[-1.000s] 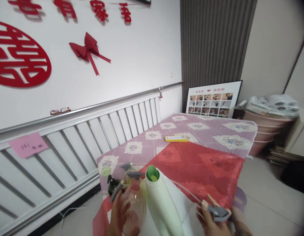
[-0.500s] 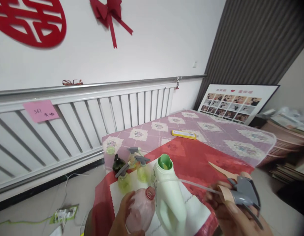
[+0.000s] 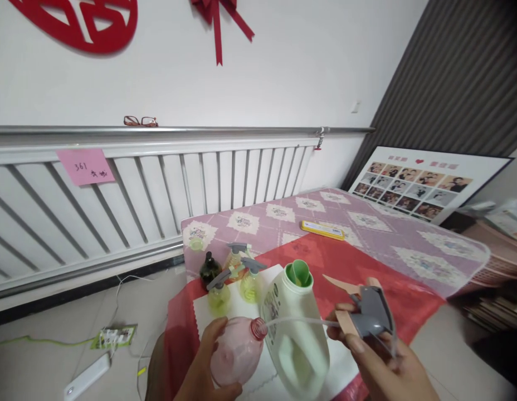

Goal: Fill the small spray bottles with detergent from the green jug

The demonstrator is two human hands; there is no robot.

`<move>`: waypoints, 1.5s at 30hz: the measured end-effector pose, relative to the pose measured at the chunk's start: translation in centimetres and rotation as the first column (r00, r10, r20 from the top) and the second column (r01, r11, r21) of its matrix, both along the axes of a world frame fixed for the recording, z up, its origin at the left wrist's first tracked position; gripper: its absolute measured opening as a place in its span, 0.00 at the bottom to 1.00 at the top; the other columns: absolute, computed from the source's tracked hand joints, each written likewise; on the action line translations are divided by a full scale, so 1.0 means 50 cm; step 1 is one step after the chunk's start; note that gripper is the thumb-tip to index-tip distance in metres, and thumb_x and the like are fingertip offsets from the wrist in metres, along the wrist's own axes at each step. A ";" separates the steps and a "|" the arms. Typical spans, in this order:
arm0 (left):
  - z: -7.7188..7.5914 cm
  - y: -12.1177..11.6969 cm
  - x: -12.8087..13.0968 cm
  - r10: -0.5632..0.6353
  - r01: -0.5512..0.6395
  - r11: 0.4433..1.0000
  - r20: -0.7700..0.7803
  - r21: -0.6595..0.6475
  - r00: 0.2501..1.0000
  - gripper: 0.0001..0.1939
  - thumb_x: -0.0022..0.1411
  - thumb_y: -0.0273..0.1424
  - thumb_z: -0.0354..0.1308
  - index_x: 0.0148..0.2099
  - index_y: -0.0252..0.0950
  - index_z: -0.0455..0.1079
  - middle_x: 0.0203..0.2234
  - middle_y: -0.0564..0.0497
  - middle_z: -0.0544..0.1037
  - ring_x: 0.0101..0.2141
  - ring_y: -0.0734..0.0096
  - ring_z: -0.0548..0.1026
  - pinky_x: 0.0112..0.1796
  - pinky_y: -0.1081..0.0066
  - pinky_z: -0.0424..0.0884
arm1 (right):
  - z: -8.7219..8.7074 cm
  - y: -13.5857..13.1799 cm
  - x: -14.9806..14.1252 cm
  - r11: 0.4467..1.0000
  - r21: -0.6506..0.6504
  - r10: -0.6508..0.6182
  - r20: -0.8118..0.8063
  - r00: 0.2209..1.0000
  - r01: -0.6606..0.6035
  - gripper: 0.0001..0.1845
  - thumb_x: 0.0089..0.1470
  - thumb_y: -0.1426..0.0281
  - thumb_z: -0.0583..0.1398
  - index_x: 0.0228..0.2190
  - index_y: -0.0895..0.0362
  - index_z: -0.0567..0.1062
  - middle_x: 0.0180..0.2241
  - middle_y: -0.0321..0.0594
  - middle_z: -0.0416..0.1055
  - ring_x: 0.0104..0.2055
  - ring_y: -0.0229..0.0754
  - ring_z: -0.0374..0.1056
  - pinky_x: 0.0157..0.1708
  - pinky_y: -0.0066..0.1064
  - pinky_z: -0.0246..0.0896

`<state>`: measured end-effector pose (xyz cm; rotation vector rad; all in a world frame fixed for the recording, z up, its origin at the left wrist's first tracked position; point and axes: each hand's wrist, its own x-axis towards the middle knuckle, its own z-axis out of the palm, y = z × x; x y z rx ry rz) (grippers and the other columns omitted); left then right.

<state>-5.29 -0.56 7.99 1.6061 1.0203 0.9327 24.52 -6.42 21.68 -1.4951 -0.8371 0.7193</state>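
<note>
My left hand [image 3: 210, 362] is wrapped round a clear pink spray bottle [image 3: 237, 352], tilted with its open neck to the right. In my right hand [image 3: 379, 356] is a grey and peach spray-bottle trigger head [image 3: 369, 320]. Its thin clear tube reaches left, with the tip at the pink bottle's mouth; I cannot tell how far inside it is. Between my hands stands a large pale green jug [image 3: 298, 334] with a handle and an uncapped green spout. Behind the pink bottle are yellow-green spray bottles [image 3: 250, 287] with grey triggers and a dark pump bottle [image 3: 209, 270].
A red cloth [image 3: 311, 262] and white sheet [image 3: 258, 379] lie over the purple flowered tablecloth [image 3: 271, 214]. A yellow flat case [image 3: 322, 229] and green cap [image 3: 196, 244] lie farther back. A white radiator [image 3: 208, 178] runs behind; a power strip [image 3: 88, 376] and cables are on the floor.
The trigger head has come up and left, bringing its tube tip to the pink bottle's mouth. The pink bottle has tipped from upright toward the right. My view has turned downward.
</note>
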 end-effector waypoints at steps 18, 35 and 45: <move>0.040 -0.017 -0.028 -0.158 0.170 0.980 0.107 -0.108 0.982 0.52 0.40 0.30 0.70 0.65 0.45 0.49 0.64 0.42 0.58 0.64 0.47 0.58 0.62 0.53 0.55 | 0.058 0.054 -0.161 0.793 -0.117 0.574 0.473 0.669 -0.598 0.11 0.55 0.64 0.60 0.40 0.53 0.76 0.37 0.41 0.79 0.39 0.43 0.76 0.42 0.30 0.72; 0.068 -0.022 -0.044 -0.123 0.125 0.985 0.024 -0.120 0.992 0.52 0.37 0.19 0.63 0.65 0.44 0.50 0.64 0.44 0.57 0.64 0.46 0.57 0.63 0.51 0.52 | 0.087 0.077 -0.176 0.704 -0.216 0.680 0.480 0.555 -0.677 0.09 0.52 0.69 0.62 0.36 0.50 0.80 0.38 0.39 0.79 0.39 0.45 0.76 0.41 0.33 0.72; 0.079 -0.018 -0.061 -0.154 0.158 0.975 0.032 -0.155 0.987 0.49 0.37 0.19 0.62 0.63 0.44 0.53 0.62 0.45 0.62 0.61 0.50 0.61 0.62 0.52 0.55 | 0.077 0.090 -0.181 0.584 -0.257 0.792 0.388 0.471 -0.770 0.06 0.56 0.65 0.61 0.35 0.51 0.78 0.39 0.39 0.76 0.43 0.46 0.73 0.48 0.38 0.68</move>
